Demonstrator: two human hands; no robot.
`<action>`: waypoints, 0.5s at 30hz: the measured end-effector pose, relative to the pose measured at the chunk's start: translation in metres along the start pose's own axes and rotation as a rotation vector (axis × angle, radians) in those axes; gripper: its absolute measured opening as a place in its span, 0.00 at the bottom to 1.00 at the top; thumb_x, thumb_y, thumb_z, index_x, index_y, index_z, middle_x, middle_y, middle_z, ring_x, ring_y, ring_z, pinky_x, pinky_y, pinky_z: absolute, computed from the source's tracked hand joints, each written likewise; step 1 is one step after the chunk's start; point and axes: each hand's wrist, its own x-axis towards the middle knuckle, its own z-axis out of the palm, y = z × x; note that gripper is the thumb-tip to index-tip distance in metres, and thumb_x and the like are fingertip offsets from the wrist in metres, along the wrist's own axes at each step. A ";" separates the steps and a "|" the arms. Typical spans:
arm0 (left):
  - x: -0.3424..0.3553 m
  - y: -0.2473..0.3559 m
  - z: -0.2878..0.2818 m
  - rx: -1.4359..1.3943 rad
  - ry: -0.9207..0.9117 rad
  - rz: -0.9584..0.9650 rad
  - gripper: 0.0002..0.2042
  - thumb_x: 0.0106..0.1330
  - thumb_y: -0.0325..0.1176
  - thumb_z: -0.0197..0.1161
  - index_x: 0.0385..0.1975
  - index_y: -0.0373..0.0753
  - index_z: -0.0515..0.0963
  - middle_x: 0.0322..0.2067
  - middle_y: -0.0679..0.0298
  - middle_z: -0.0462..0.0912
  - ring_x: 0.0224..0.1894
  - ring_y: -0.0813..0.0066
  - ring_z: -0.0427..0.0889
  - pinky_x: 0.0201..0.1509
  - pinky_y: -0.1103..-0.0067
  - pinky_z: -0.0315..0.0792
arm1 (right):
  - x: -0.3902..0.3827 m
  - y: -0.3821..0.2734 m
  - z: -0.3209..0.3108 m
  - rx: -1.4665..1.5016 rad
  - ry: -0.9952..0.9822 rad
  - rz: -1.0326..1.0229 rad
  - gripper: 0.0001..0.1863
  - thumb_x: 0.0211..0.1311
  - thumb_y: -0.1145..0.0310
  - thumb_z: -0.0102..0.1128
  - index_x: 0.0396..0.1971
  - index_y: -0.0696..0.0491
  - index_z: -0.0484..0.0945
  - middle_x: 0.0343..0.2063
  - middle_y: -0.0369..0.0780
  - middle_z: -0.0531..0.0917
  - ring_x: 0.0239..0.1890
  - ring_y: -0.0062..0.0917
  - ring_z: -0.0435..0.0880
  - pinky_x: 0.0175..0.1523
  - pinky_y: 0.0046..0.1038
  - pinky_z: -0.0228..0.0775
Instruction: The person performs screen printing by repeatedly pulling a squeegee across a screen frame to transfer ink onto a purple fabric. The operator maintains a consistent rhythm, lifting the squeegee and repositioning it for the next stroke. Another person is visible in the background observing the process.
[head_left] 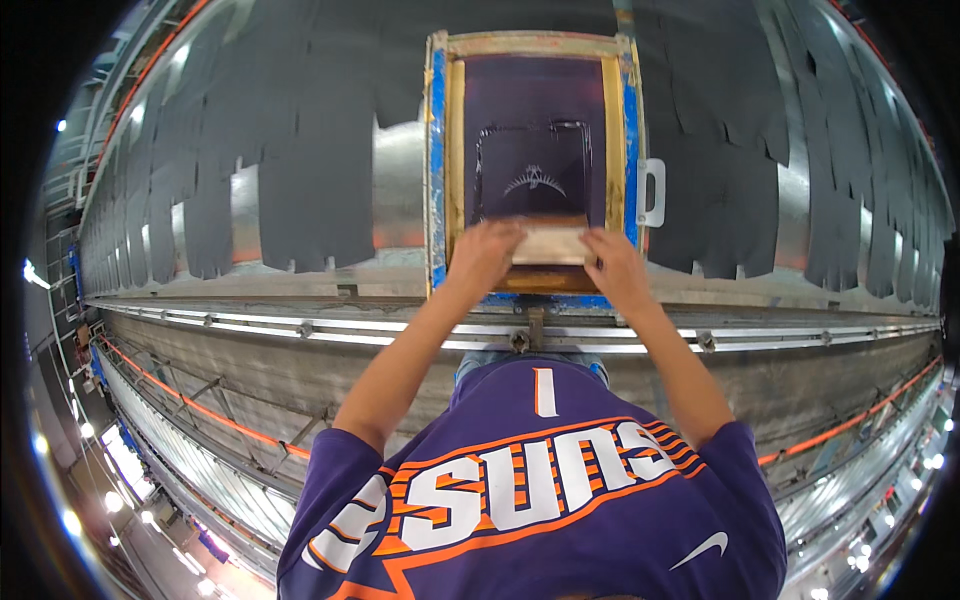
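A screen printing frame [615, 140] with blue-taped sides lies across the long table in front of me. Its dark purple mesh [535, 90] carries a pale crescent-shaped design with spikes. Both my hands grip a wooden squeegee [549, 246] near the frame's close end. My left hand [487, 256] is closed on the squeegee's left end, my right hand [615, 262] on its right end. The squeegee's lower edge is hard to make out where it meets the mesh.
Dark grey fabric pieces [310, 150] line the table on the left, with more fabric [710, 130] on the right. A white handle [653, 192] sticks out from the frame's right side. Between me and the table runs a metal rail [400, 338].
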 end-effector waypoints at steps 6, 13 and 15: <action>-0.021 0.021 -0.019 -0.062 0.036 -0.015 0.24 0.51 0.22 0.65 0.53 0.43 0.83 0.54 0.64 0.84 0.57 0.59 0.79 0.63 0.67 0.73 | 0.033 0.070 -0.048 0.399 0.424 0.301 0.25 0.56 0.62 0.77 0.53 0.54 0.82 0.46 0.42 0.80 0.50 0.33 0.81 0.52 0.32 0.74; -0.055 0.024 0.005 -0.030 0.102 0.042 0.30 0.50 0.23 0.68 0.59 0.42 0.78 0.59 0.61 0.79 0.62 0.57 0.74 0.68 0.66 0.69 | 0.087 0.090 -0.036 0.270 0.546 0.449 0.13 0.68 0.64 0.58 0.49 0.51 0.84 0.40 0.45 0.86 0.42 0.34 0.85 0.52 0.32 0.74; -0.066 0.022 0.001 -0.117 0.151 0.072 0.30 0.51 0.23 0.69 0.60 0.41 0.77 0.60 0.60 0.78 0.64 0.57 0.73 0.69 0.66 0.68 | 0.094 0.081 -0.048 0.234 0.639 0.445 0.11 0.69 0.67 0.58 0.45 0.52 0.85 0.41 0.43 0.87 0.44 0.30 0.86 0.52 0.32 0.75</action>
